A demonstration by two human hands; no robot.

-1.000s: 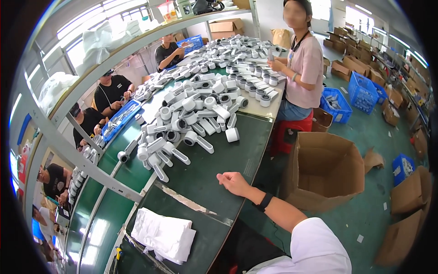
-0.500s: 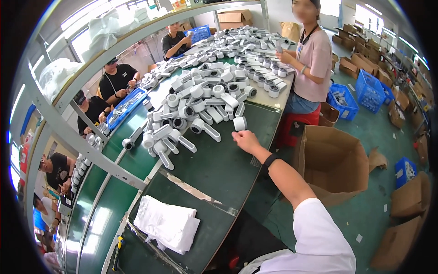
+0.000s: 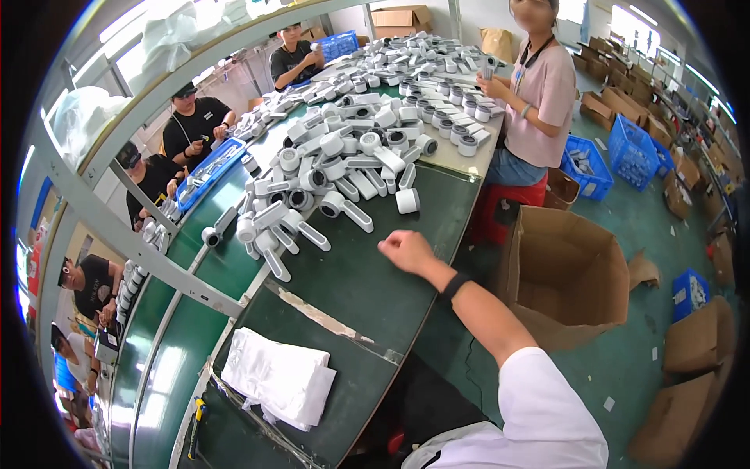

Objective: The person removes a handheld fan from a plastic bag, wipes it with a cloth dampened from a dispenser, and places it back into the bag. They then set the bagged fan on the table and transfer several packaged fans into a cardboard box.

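My right hand (image 3: 408, 252) hovers over or rests on the dark green tabletop (image 3: 351, 273), fingers curled in and no object showing in them. A black band circles that wrist. Just beyond the hand, apart from it, a short white cylindrical piece with a grey rim (image 3: 408, 201) lies on the table. Left of that is a white device with a round head and a long flat handle (image 3: 348, 211), at the near edge of a large heap of similar white-and-grey devices (image 3: 332, 146). My left hand is out of view.
A folded white plastic bundle (image 3: 277, 375) lies on the near table, with a yellow-handled cutter (image 3: 198, 418) beside it. At right stands an open cardboard box (image 3: 566, 273). A metal shelf frame (image 3: 148, 250) crosses the left. A person in pink (image 3: 543, 94) and several others handle pieces.
My right hand has drawn left and slightly nearer, away from the short cylindrical piece. The whole view has shifted a little. The person in pink now holds a device higher.
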